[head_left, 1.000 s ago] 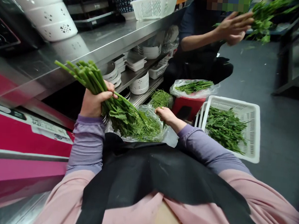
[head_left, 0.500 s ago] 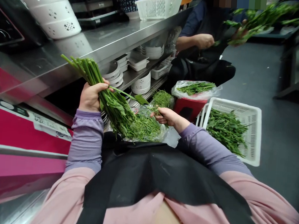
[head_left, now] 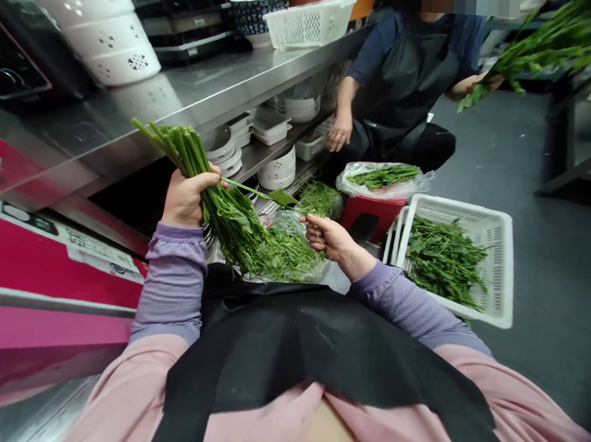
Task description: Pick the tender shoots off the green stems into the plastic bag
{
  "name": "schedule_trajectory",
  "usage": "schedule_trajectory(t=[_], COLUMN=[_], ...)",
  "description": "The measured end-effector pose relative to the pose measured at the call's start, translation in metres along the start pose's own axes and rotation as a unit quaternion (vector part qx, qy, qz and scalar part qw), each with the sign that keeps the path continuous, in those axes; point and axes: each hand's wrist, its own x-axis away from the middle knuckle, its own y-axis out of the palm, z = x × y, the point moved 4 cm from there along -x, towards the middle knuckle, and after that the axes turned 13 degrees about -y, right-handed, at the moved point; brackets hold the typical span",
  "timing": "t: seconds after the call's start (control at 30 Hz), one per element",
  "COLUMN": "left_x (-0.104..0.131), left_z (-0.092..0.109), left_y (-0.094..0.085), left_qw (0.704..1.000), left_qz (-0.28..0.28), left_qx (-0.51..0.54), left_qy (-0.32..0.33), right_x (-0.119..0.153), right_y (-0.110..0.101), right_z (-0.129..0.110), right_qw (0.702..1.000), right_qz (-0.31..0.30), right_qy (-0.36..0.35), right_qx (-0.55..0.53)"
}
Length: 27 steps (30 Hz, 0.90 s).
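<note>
My left hand [head_left: 185, 197] is closed around a thick bunch of leafy greens [head_left: 230, 224], cut stem ends up to the left, leaves hanging down to the right. One stem with a broad leaf [head_left: 283, 197] juts from the bunch toward my right hand. My right hand [head_left: 330, 240] is pinched shut beside that leaf's tip, with a thin stem barely showing at its fingers. Below, a clear plastic bag [head_left: 317, 269] holds a heap of thin green trimmings [head_left: 291, 254]. At the right, more leafy greens [head_left: 443, 260] lie in a white slotted basket [head_left: 504, 260].
A steel shelf [head_left: 208, 85] with stacked white dishes [head_left: 278, 170] runs along the left. A bag of greens [head_left: 385, 176] rests on a red container [head_left: 370, 215]. Across from me, a co-worker [head_left: 409, 74] in a dark apron holds greens [head_left: 546, 56].
My right hand has shifted slightly right, away from the leaf, with less green showing in its fingers. The co-worker's bare hand has dropped to the knee; their bunch has moved up and right.
</note>
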Motion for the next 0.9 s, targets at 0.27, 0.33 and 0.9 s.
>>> schedule_trajectory(t=[0.27, 0.33, 0.9], left_x=[0.011, 0.009, -0.003], left_z=[0.016, 0.019, -0.019], left_y=[0.005, 0.002, 0.026], left_qw=[0.998, 0.998, 0.999], left_qz=[0.012, 0.016, -0.033], left_qx=[-0.032, -0.031, -0.031], left_qy=[0.054, 0.054, -0.013], right_x=[-0.027, -0.038, -0.009], right_y=[-0.051, -0.064, 0.021], right_z=[0.029, 0.048, -0.019], right_qw=[0.796, 0.777, 0.98], right_qz=[0.114, 0.063, -0.185], right_qy=[-0.101, -0.032, 0.029], right_qx=[0.586, 0.625, 0.067])
